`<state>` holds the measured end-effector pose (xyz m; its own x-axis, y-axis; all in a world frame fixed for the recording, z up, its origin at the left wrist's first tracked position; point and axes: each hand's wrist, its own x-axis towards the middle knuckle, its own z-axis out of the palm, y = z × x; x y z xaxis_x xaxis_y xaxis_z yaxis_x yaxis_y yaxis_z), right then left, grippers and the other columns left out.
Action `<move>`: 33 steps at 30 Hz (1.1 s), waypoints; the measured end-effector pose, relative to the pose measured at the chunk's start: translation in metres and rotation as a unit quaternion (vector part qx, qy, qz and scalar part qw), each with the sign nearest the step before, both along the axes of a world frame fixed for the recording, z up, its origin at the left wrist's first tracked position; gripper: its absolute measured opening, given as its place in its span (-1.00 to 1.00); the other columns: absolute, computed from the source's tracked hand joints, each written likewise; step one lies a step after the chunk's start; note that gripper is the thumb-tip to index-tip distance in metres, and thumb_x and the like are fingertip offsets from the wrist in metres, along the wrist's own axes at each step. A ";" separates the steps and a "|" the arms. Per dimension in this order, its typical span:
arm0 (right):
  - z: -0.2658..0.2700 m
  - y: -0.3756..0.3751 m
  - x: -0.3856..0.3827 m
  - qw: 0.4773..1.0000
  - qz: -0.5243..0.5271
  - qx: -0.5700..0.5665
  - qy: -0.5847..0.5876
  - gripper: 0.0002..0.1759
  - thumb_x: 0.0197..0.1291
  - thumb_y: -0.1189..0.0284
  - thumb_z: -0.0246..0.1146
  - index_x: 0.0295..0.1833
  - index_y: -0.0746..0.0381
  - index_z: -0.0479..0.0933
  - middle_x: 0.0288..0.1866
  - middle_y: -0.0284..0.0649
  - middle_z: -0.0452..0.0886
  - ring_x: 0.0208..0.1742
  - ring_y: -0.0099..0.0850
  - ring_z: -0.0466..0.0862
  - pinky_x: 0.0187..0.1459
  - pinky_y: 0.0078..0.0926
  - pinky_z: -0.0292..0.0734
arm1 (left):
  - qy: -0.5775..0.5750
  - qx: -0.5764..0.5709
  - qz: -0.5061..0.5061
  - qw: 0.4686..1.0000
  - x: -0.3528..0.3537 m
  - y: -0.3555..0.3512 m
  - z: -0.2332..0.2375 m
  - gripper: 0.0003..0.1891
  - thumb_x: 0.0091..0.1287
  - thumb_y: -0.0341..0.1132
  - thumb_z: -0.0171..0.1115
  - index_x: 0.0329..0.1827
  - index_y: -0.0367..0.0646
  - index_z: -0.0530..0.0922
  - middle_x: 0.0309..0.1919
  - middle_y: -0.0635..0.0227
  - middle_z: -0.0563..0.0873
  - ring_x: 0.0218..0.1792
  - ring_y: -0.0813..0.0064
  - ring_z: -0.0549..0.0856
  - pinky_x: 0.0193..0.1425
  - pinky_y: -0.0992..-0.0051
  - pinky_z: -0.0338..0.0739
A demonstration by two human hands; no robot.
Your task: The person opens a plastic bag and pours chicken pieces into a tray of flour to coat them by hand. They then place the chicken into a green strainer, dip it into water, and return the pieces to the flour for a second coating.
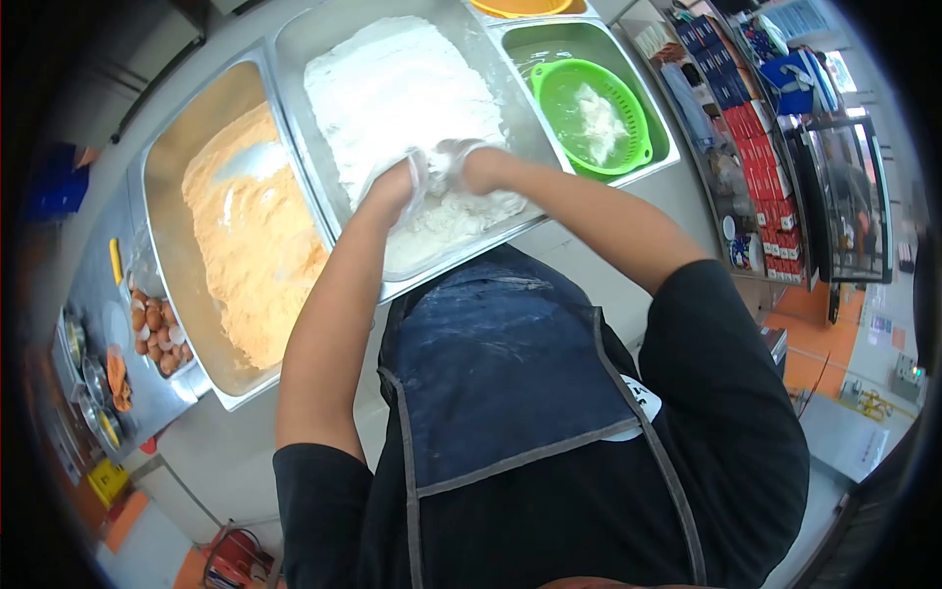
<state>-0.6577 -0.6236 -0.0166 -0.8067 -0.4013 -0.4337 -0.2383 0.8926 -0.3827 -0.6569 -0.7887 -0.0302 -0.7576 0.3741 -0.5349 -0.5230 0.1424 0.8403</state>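
Observation:
Both my hands wear clear plastic gloves and are down in the white flour (402,88) in the middle metal tray (535,128). My left hand (410,187) and my right hand (456,162) are close together near the tray's front part. Blur and flour hide the fingers, and I cannot tell what is between them. Clumpy flour lies just in front of the wrists. To the right, a green plastic basket (643,123) sits in a metal tray of liquid (520,49), with a white floury lump (599,123) inside it.
On the left stands a metal tray (167,187) of orange-yellow powder (245,236), with a whitish patch on top. Beyond it are eggshells (160,334) and an orange cloth (119,378) on a steel counter. Shelves with red boxes (760,162) line the right side.

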 end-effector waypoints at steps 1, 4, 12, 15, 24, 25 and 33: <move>0.013 0.009 0.000 0.999 0.002 -0.042 -0.021 -0.29 -0.15 0.56 0.23 0.25 0.31 0.26 -0.08 0.08 0.56 -0.04 -0.15 0.58 -0.03 -0.37 0.45 | 0.019 -0.009 -0.002 1.000 -0.002 0.001 -0.004 -0.48 0.34 -0.03 -0.06 0.18 -0.27 0.38 0.10 0.18 0.47 0.08 0.39 0.42 0.18 0.44 0.26; 0.022 0.029 -0.007 1.000 -0.009 0.013 0.023 -0.28 -0.14 0.57 0.23 0.26 0.33 0.25 -0.10 0.09 0.57 -0.07 -0.15 0.59 -0.03 -0.41 0.45 | 0.036 -0.023 0.007 0.999 -0.003 0.000 -0.003 -0.49 0.35 -0.04 -0.07 0.18 -0.29 0.38 0.11 0.18 0.46 0.10 0.39 0.41 0.20 0.45 0.25; 0.061 0.040 -0.011 0.998 -0.034 0.028 0.045 -0.33 -0.13 0.52 0.24 0.21 0.35 0.30 -0.18 0.07 0.59 -0.14 -0.14 0.61 -0.13 -0.37 0.47 | 0.075 -0.074 -0.011 0.994 -0.008 0.003 -0.002 -0.48 0.36 -0.05 -0.08 0.19 -0.30 0.38 0.15 0.16 0.44 0.15 0.41 0.39 0.22 0.47 0.24; 0.088 0.039 -0.006 0.987 -0.121 -0.076 -0.069 -0.46 -0.01 0.45 0.25 0.16 0.31 0.37 -0.13 0.05 0.58 -0.16 -0.17 0.60 -0.10 -0.41 0.46 | 0.078 -0.069 -0.013 0.994 -0.007 0.003 0.001 -0.48 0.35 -0.04 -0.09 0.19 -0.30 0.38 0.14 0.16 0.45 0.15 0.41 0.40 0.21 0.47 0.25; 0.078 0.034 -0.007 0.992 -0.101 -0.060 -0.041 -0.54 0.05 0.43 0.22 0.10 0.31 0.40 -0.09 0.06 0.55 -0.12 -0.19 0.57 -0.07 -0.38 0.44 | 0.066 -0.087 -0.011 0.994 -0.014 0.003 -0.022 -0.48 0.36 -0.04 -0.09 0.19 -0.28 0.38 0.11 0.15 0.47 0.09 0.42 0.44 0.13 0.48 0.32; 0.079 0.032 -0.006 0.992 -0.100 -0.060 -0.041 -0.54 0.05 0.43 0.22 0.10 0.31 0.40 -0.09 0.06 0.55 -0.12 -0.19 0.57 -0.07 -0.38 0.44 | 0.077 -0.095 0.002 0.993 -0.013 0.004 -0.024 -0.49 0.36 -0.04 -0.09 0.18 -0.28 0.39 0.08 0.17 0.49 0.04 0.43 0.46 0.09 0.49 0.34; 0.107 0.044 0.003 0.979 -0.175 -0.095 0.035 -0.52 0.02 0.43 0.25 0.10 0.33 0.40 0.00 -0.03 0.54 -0.05 -0.27 0.58 -0.06 -0.46 0.49 | 0.104 -0.109 -0.021 0.988 -0.017 0.002 -0.031 -0.49 0.37 -0.03 -0.13 0.18 -0.27 0.39 0.03 0.21 0.52 -0.03 0.48 0.48 0.04 0.49 0.36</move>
<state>-0.6546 -0.5797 0.0902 -0.9343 -0.1630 -0.3170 0.0382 0.8384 -0.5437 -0.6743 -0.7865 -0.0609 -0.8460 0.3008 -0.4403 -0.3317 0.3495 0.8762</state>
